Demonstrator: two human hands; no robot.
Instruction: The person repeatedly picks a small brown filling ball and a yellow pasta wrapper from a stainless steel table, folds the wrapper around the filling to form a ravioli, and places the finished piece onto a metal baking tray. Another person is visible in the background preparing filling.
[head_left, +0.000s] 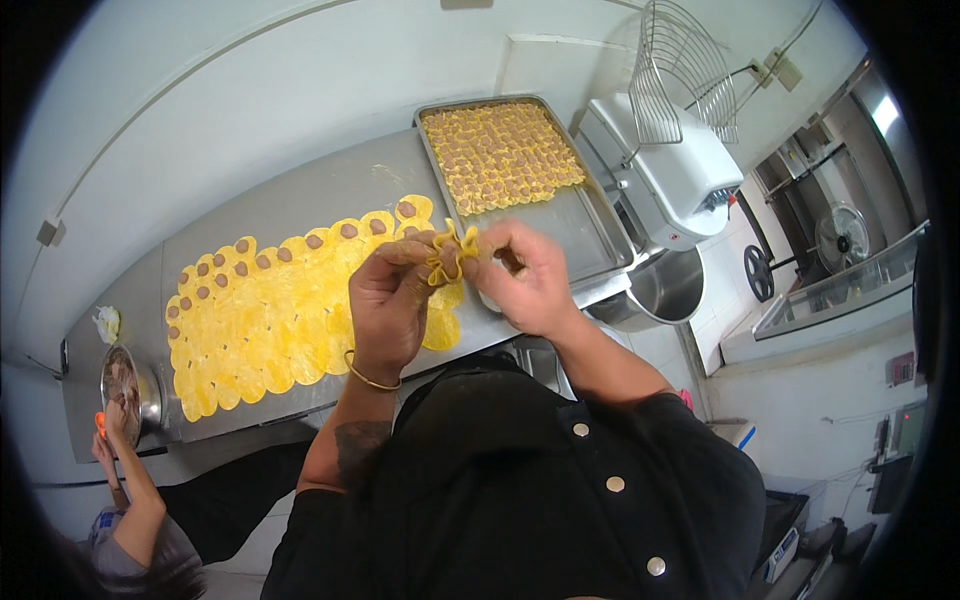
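Observation:
Between my two hands, above the steel table, is a yellow dumpling (449, 262) with ruffled edges and brown meat filling at its centre. My left hand (393, 300) pinches it from the left with fingers and thumb. From the right, the fingertips of my right hand (525, 278) press on its pleated rim. Below and to the left lie overlapping round yellow wrappers (270, 330), several topped with balls of meat filling (314, 241) along the far and left edges. Beyond my hands, a metal tray (600, 215) holds tight rows of filled dumplings (500, 150).
At the far left a co-worker's hands (108, 432) work at a steel bowl (148, 398) of meat, with an orange-handled tool. A white mixer (660, 165) with a wire guard stands right of the tray, above a steel mixing bowl (668, 288). A wall runs behind the table.

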